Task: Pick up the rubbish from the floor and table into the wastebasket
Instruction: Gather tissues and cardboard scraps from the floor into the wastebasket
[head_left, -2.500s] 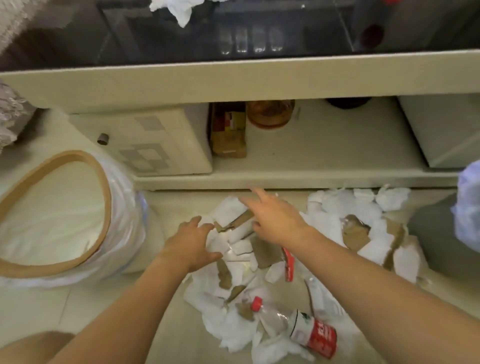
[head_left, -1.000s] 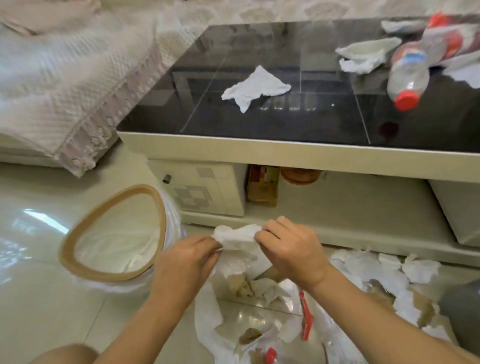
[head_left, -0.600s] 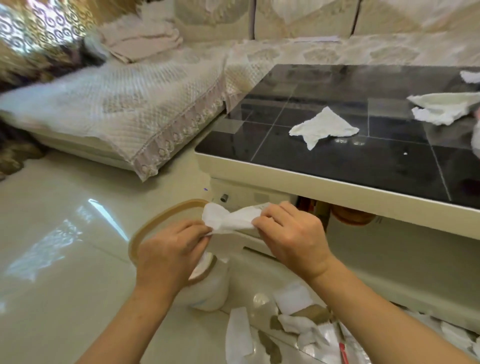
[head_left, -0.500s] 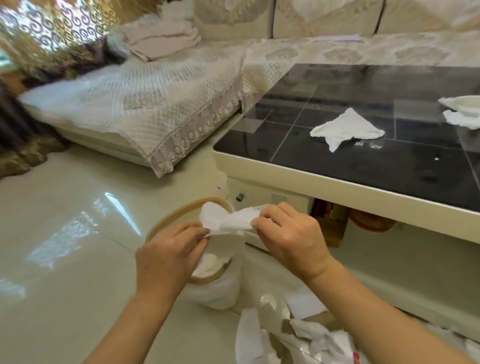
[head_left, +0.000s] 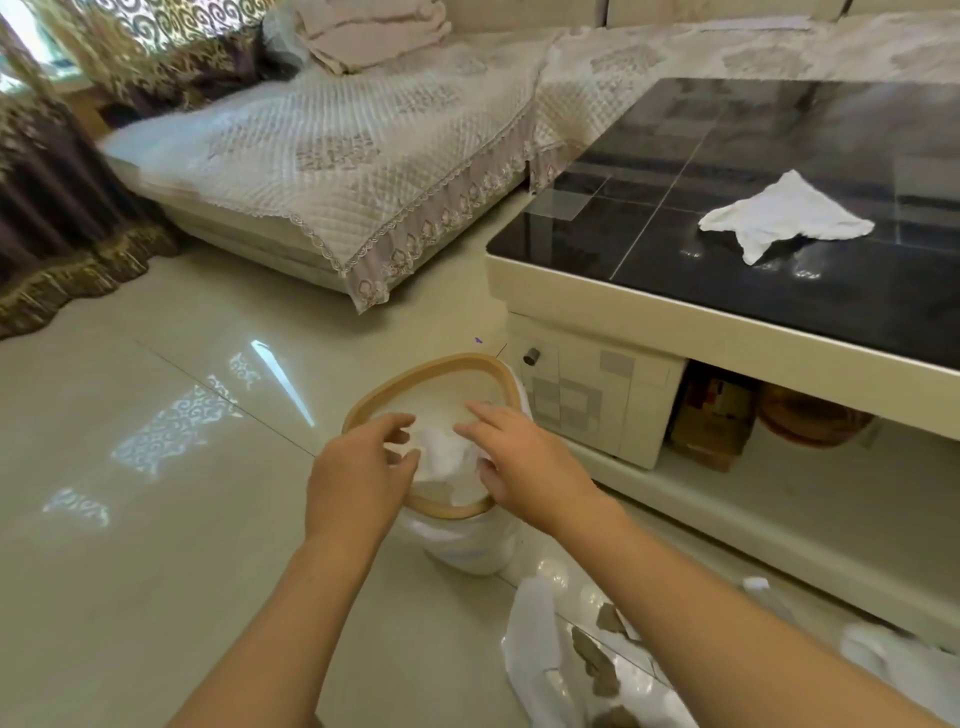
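Below the fingers, both hands cover the near rim of the wastebasket and part of the white paper inside. Right of them, the surface runs past the edge. The floor scraps are blurred and cropped.

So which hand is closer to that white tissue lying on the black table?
Right. The right hand hovers over the wastebasket on the side nearer the tissue; the left hand is farther off.
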